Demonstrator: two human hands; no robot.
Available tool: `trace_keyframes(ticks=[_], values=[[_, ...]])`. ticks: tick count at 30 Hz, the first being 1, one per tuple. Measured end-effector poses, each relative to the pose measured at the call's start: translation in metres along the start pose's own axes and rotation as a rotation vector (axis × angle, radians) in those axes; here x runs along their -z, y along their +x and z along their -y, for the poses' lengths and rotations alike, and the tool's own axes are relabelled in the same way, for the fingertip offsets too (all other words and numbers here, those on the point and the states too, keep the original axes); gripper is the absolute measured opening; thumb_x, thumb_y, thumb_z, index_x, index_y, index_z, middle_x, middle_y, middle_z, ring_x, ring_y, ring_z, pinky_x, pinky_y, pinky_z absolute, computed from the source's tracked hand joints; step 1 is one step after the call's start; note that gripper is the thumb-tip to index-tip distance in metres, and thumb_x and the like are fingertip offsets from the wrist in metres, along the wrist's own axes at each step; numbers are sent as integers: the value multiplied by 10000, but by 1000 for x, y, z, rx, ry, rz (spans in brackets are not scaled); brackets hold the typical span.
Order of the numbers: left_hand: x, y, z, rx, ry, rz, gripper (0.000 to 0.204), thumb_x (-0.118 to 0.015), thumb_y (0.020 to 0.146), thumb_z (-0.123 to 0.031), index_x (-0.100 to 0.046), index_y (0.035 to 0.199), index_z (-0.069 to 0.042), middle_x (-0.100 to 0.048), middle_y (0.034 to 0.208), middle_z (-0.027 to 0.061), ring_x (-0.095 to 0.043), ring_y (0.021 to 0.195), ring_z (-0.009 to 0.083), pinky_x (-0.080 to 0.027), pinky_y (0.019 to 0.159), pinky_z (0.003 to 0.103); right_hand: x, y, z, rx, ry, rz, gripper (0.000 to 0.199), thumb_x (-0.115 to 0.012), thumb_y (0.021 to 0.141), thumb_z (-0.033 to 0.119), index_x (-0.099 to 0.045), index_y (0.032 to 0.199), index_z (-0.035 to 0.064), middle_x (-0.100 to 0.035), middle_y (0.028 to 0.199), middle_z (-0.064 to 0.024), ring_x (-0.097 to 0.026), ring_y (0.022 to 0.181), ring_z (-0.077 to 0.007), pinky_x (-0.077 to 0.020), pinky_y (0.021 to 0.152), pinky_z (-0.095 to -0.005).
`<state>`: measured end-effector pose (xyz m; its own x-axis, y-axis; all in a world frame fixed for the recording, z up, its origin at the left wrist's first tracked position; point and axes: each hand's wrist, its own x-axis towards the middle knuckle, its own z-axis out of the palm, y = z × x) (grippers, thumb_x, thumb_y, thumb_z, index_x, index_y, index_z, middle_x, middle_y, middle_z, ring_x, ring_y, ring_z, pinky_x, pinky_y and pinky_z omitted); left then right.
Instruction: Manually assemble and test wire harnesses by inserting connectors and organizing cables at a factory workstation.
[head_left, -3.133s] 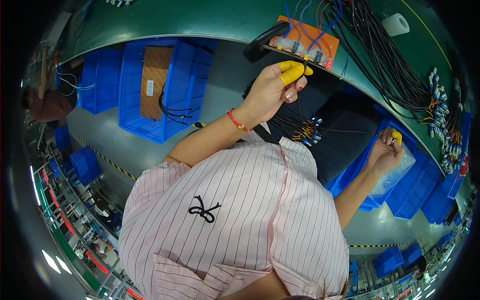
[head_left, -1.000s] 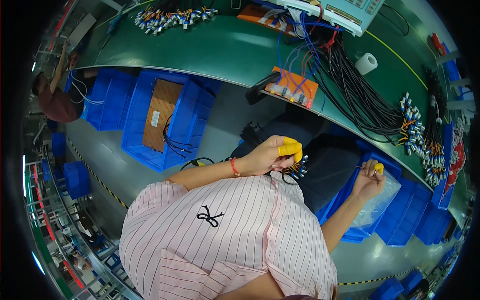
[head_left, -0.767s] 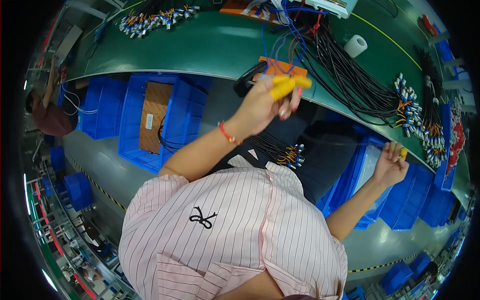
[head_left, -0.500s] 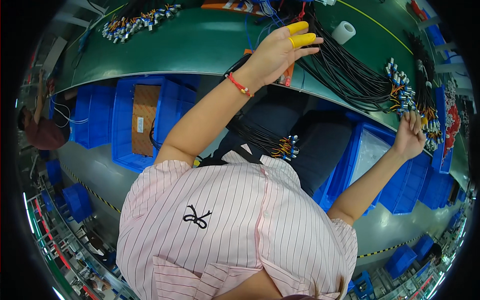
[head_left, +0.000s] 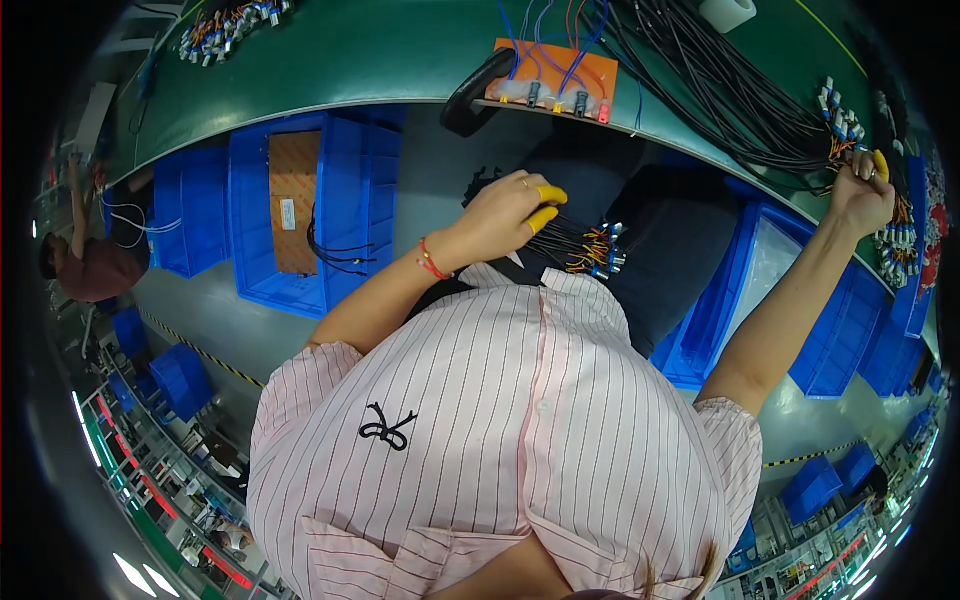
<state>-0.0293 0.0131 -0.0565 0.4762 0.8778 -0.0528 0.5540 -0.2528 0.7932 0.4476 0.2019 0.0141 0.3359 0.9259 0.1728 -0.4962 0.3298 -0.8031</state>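
wires (head_left: 585, 245): black bundle with coloured connector ends, lying across the lap, at the left hand's fingertips
harness (head_left: 850, 150): black cables with coloured plug ends, on green bench edge, gripped by right hand

Smooth yellow rubber cots (head_left: 543, 203) cover fingertips of the left hand (head_left: 502, 216), just beside matt black plastic-sheathed wires (head_left: 578, 245). The right hand (head_left: 860, 195) grips similar wires (head_left: 800, 130) over the matt green bench (head_left: 400, 50). Glossy blue plastic bins (head_left: 345, 215) lie below.
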Motion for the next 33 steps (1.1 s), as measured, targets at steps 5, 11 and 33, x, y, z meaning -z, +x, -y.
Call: trace_keyframes(ticks=[5,11,33], values=[[-32,-8,8,-76,220,11,206,-666,805,-89,-670,989,4,-586,1022,85,-535,971,265,-438,866,354,-15,8,-7,58,161,-57,376,-385,712,58,-489,984,-179,-409,721,-129,-385,668,-212,-344,672,-338],[-38,17,4,-114,429,106,157,-714,752,-128,-667,837,-4,-551,994,85,-506,934,246,-406,840,346,-26,4,-27,510,-1527,-32,371,-480,890,157,-611,1167,-53,-641,1036,-210,-592,952,-268,-428,912,-370],[61,5,-17,100,-249,-155,192,-610,904,-82,-666,1074,-12,-657,891,42,-609,767,113,-482,702,239,14,-210,-28,-456,370,-55,221,-570,909,107,-554,1060,-53,-464,700,-9,-387,558,-102,-327,542,-222]])
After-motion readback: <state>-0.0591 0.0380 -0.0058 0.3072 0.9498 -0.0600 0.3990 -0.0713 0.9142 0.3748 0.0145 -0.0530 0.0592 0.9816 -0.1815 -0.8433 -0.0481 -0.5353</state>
